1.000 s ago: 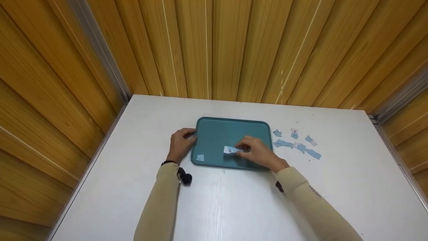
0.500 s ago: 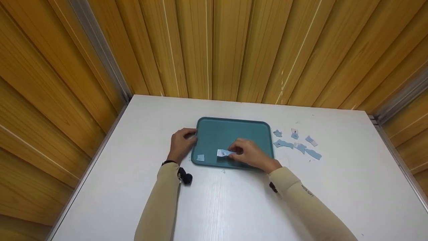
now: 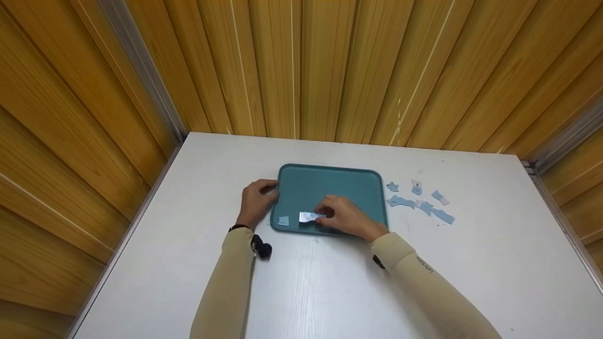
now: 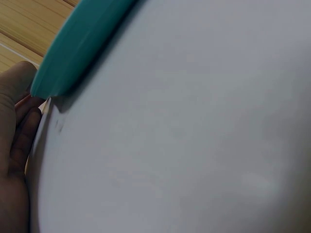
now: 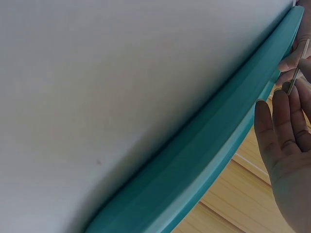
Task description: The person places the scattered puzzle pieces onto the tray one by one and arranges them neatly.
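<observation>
Over the teal tray (image 3: pixel 334 181), in the head view, the right hand (image 3: pixel 346 217) pinches a pale-blue piece (image 3: pixel 307 217) near a scrap (image 3: pixel 283 221) lying in one corner; the left hand (image 3: pixel 256 203) touches the tray's left edge. Left wrist: fingers (image 4: pixel 25 133) meet the tray's rim; whether they grip it, I cannot tell. Right wrist: the piece shows edge-on in a narrow pinch.

Smooth, plastic-looking tray (image 3: pixel 330 181) at centre; papery pieces (image 3: pixel 402 202) at right; faintly glossy tabletop (image 3: pixel 306 287); wood-grain panels (image 3: pixel 315 70) across top; 2 matt cloth sleeves (image 3: pixel 224 282) at bottom.
</observation>
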A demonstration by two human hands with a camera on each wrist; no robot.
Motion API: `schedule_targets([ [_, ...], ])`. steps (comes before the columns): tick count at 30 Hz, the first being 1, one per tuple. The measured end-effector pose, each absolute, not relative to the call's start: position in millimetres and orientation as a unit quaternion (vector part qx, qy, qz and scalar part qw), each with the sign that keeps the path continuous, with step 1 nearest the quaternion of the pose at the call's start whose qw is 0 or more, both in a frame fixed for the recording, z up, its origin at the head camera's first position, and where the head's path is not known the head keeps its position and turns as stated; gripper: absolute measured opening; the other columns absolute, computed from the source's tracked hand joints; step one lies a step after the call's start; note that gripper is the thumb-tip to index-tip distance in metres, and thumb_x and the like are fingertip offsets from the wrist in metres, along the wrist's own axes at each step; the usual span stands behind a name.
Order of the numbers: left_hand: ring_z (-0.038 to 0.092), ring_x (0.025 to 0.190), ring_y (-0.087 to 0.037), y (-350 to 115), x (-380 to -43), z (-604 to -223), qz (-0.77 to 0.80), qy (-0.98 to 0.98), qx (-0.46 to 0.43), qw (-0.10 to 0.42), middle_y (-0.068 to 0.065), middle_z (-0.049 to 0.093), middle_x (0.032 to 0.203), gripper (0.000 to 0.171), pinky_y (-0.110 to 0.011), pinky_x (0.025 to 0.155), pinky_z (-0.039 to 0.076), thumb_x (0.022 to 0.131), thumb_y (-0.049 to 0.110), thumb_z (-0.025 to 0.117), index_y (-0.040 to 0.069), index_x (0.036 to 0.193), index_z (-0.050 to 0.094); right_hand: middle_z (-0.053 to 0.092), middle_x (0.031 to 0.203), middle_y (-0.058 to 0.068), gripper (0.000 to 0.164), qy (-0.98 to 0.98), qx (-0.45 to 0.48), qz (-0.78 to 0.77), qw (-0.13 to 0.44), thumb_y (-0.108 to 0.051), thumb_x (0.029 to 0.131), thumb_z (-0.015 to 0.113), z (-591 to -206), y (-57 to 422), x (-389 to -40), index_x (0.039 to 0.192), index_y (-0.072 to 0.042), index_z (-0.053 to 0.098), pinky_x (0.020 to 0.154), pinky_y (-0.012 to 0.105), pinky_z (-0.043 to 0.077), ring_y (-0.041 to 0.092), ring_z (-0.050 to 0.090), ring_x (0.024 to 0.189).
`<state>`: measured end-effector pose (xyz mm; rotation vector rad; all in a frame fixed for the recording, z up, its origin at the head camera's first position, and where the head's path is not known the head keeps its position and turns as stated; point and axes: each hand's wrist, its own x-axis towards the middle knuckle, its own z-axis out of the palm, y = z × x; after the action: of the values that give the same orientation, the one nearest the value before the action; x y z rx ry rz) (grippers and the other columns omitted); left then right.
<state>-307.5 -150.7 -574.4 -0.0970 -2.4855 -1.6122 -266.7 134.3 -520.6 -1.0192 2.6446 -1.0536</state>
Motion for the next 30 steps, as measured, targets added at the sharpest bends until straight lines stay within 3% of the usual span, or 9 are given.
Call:
schedule_targets([
  [19, 0.065, 0.115, -0.019, -151, -307, -574, -0.544, -0.835, -0.018, 0.078, -0.002, 0.074, 0.119, 0.031, -0.036, 0.102, 0.052, 0.092, 0.005, 0.076, 0.01, 0.122, 0.079, 0.07, 0.105, 0.004, 0.018, 0.879, -0.331, -0.332, 0.082, -0.013, 0.095, 0.08, -526, 122, -269, 0.111, -0.006, 0.077, 0.084, 0.037, 0.058, 0.016, 0.065, 0.092],
  [30, 0.066, 0.116, -0.021, -150, -306, -576, -0.548, -0.831, -0.03, 0.092, -0.004, 0.075, 0.119, 0.031, -0.037, 0.102, 0.052, 0.091, 0.003, 0.075, 0.009, 0.121, 0.08, 0.071, 0.104, 0.005, 0.017, 0.88, -0.347, -0.317, 0.068, -0.013, 0.095, 0.08, -529, 117, -269, 0.11, -0.005, 0.077, 0.085, 0.039, 0.06, 0.018, 0.068, 0.094],
])
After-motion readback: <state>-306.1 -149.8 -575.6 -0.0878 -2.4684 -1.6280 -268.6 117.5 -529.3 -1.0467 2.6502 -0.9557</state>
